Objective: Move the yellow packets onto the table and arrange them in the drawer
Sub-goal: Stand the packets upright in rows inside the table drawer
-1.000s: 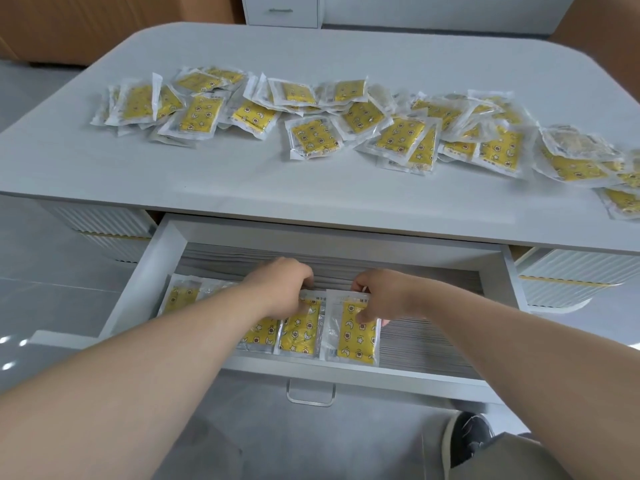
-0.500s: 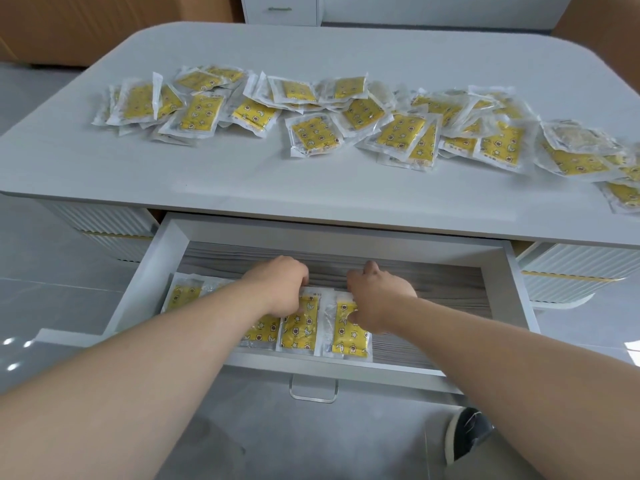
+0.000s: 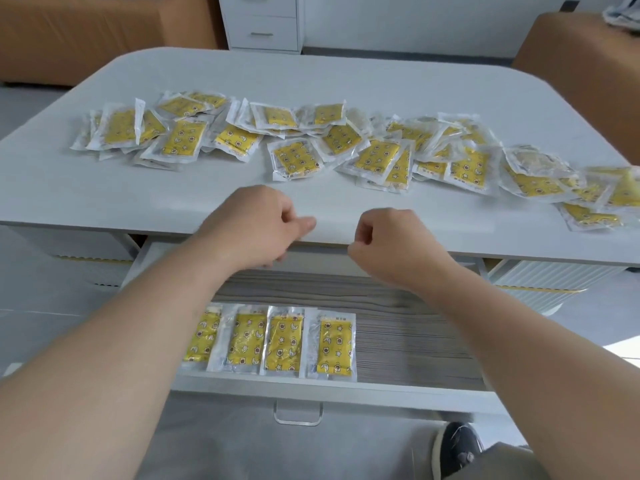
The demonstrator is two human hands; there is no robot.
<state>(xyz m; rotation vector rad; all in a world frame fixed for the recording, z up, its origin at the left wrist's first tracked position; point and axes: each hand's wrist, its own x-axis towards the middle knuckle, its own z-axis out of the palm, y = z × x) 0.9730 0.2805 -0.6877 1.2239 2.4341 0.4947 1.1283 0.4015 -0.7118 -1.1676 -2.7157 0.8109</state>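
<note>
Bench [image 3: 173,195]: white; yellow packets [image 3: 298,161] scattered loose across its middle.
Drawer [image 3: 398,306]: open under the bench front; packet row [image 3: 284,341] of four, flat, front left.
Left hand [image 3: 252,226]: above bench edge, fingers curled together, empty.
Right hand [image 3: 394,240]: beside it, same.

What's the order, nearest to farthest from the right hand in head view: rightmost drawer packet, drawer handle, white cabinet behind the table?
From the right hand:
1. rightmost drawer packet, below it, inside the drawer
2. drawer handle, on the drawer front
3. white cabinet, past the table's far edge
</note>
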